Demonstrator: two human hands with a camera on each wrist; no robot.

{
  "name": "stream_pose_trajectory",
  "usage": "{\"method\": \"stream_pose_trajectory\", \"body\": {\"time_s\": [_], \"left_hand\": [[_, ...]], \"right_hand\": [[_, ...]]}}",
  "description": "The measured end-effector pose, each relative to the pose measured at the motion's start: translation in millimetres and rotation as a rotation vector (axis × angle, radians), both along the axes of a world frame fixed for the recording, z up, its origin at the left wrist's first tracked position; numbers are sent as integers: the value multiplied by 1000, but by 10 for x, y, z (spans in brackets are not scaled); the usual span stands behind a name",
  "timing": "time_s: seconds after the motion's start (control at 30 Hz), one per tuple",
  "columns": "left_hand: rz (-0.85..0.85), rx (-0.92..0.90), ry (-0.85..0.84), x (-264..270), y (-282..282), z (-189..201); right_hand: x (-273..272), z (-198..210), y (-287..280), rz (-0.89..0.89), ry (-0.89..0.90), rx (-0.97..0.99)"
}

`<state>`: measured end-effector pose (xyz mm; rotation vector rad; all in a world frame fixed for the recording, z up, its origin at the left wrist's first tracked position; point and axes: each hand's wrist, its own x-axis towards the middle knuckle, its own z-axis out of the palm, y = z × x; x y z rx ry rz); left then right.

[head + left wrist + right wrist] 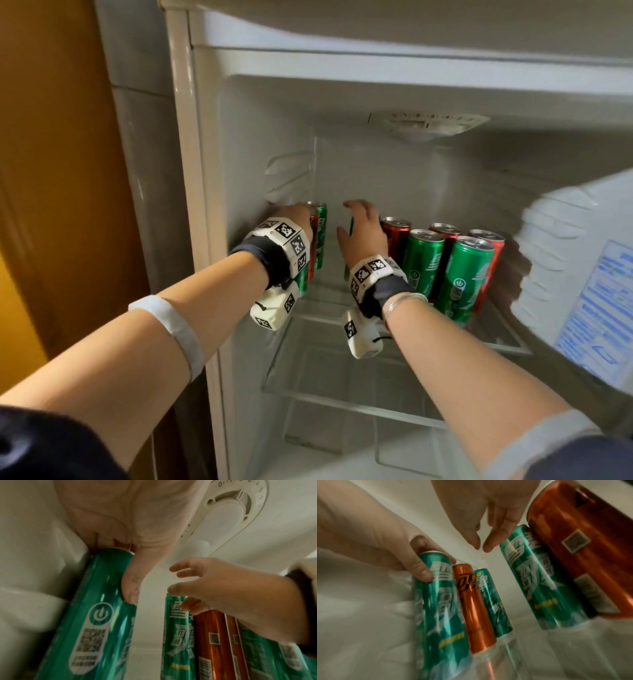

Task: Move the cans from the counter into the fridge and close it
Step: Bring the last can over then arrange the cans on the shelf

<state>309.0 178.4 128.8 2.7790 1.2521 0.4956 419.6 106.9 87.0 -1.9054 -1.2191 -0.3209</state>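
Tall green and red cans stand on the fridge's glass shelf (330, 270). My left hand (294, 222) reaches to the left wall and grips a green can (96, 615) near its top, thumb on its side. Behind that can stand a red can (474, 601) and another green can (493, 601). My right hand (363, 229) hovers mid-shelf with fingers spread and loose (481, 540). Its thumb is at the top of a green can (178, 628), and it holds nothing. To its right stands a cluster of several cans (445, 267).
The open fridge door (582, 274) with a blue label stands close on the right. A thermostat dial (428, 126) sits in the ceiling above the cans. A lower glass shelf (342, 401) lies beneath. A wooden panel (51, 171) flanks the fridge on the left.
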Motion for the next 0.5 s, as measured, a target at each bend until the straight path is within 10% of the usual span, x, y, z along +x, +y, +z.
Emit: {"method": "stream_pose_trajectory", "body": {"time_s": [0.5], "left_hand": [[-101,-3,-24,-69,-20,-26]], "right_hand": [[158,244,308,-287,217,-297]]}}
